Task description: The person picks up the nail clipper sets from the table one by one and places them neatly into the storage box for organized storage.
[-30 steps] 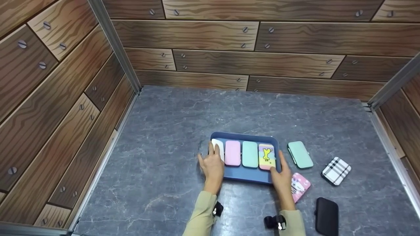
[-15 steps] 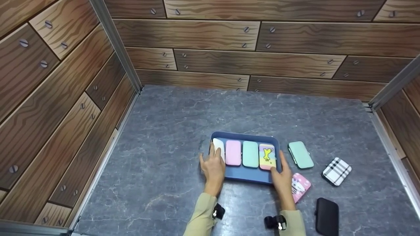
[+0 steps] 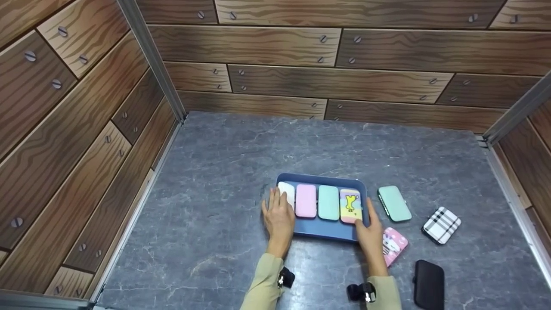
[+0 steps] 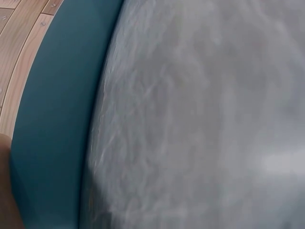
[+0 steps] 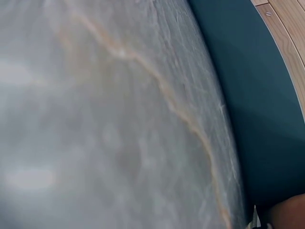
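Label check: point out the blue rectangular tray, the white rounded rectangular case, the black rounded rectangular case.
Blue rectangular tray [image 3: 325,228]: head view, bare inner bottom.
White case [image 3: 288,189]: head view, uncovered far end.
Black case [image 3: 429,284]: head view, middle of top.

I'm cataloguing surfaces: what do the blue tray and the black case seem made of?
The blue tray looks like plastic, smooth and satin: even colour, rounded corners. The black case seems matte, perhaps plastic or leatherette: little shine, no texture to settle it.

On a worktop [image 3: 215,172], a tray [image 3: 325,232] holds four cases [image 3: 306,200] side by side, the left hand [image 3: 280,217] at its left end, the right hand [image 3: 369,228] at its right, four more cases [image 3: 394,203] scattered rightward, a wall [image 3: 275,47] behind.
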A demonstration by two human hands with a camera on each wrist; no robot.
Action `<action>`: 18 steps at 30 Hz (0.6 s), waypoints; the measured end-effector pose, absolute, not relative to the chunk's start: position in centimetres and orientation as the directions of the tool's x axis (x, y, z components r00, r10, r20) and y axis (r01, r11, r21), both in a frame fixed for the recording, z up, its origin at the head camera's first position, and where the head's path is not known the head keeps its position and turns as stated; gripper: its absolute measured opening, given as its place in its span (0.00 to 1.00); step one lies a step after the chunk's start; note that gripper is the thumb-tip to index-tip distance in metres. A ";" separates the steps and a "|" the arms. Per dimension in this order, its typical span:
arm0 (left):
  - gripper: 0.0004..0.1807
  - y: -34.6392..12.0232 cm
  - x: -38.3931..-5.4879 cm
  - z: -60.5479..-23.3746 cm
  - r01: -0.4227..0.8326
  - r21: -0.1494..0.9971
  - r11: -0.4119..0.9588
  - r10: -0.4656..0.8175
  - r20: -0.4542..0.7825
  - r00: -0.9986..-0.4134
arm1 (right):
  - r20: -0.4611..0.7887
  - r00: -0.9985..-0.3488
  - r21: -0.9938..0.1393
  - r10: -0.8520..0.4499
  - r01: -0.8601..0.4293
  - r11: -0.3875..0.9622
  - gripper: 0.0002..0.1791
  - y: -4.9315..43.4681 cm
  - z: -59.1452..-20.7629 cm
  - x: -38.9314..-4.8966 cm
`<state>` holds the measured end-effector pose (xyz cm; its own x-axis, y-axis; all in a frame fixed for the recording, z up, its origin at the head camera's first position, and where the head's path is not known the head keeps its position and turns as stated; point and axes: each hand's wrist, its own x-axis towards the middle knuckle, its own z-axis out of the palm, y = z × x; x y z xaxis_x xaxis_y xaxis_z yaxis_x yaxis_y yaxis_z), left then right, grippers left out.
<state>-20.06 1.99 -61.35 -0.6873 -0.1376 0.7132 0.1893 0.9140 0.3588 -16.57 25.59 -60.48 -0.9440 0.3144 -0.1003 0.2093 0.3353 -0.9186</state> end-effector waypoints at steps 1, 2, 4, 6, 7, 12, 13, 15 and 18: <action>0.14 1.9 -20.1 -61.3 0.195 0.367 0.910 -0.142 0.714 -0.685 | -0.102 -0.944 -0.917 0.314 0.211 0.337 0.40 25.6 -60.5 -16.6; 0.14 1.9 -20.1 -61.3 0.202 0.377 0.904 -0.144 0.714 -0.685 | -0.101 -0.944 -0.918 0.313 0.210 0.337 0.41 25.6 -60.4 -16.6; 0.13 1.8 -20.0 -61.3 0.213 0.398 0.892 -0.152 0.710 -0.688 | -0.101 -0.944 -0.914 0.315 0.213 0.345 0.41 25.5 -60.4 -16.6; 0.14 1.7 -20.0 -61.3 0.215 0.424 0.880 -0.164 0.696 -0.699 | -0.100 -0.943 -0.914 0.317 0.213 0.345 0.41 25.6 -60.4 -16.5; 0.14 1.6 -19.9 -61.3 0.214 0.438 0.873 -0.172 0.686 -0.707 | -0.101 -0.943 -0.915 0.318 0.213 0.342 0.41 25.5 -60.4 -16.5; 0.15 1.4 -19.7 -61.3 0.199 0.505 0.840 -0.199 0.627 -0.753 | -0.072 -0.945 -0.924 0.319 0.184 0.336 0.41 25.6 -60.4 -16.5; 0.15 1.3 -19.7 -61.2 0.194 0.514 0.835 -0.204 0.618 -0.760 | -0.069 -0.945 -0.924 0.321 0.181 0.336 0.41 25.6 -60.3 -16.6; 0.15 1.3 -19.7 -61.2 0.180 0.523 0.833 -0.213 0.604 -0.768 | -0.068 -0.945 -0.924 0.319 0.180 0.338 0.41 25.6 -60.3 -16.6; 0.15 1.2 -19.7 -61.1 0.158 0.532 0.832 -0.228 0.587 -0.777 | -0.075 -0.946 -0.924 0.315 0.184 0.334 0.41 25.5 -60.2 -16.7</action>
<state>-19.74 1.21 -61.11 -0.7770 -0.2276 0.5869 0.1584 0.8316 0.5323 -16.66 25.55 -60.24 -0.9461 0.3150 -0.0748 0.1844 0.3342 -0.9243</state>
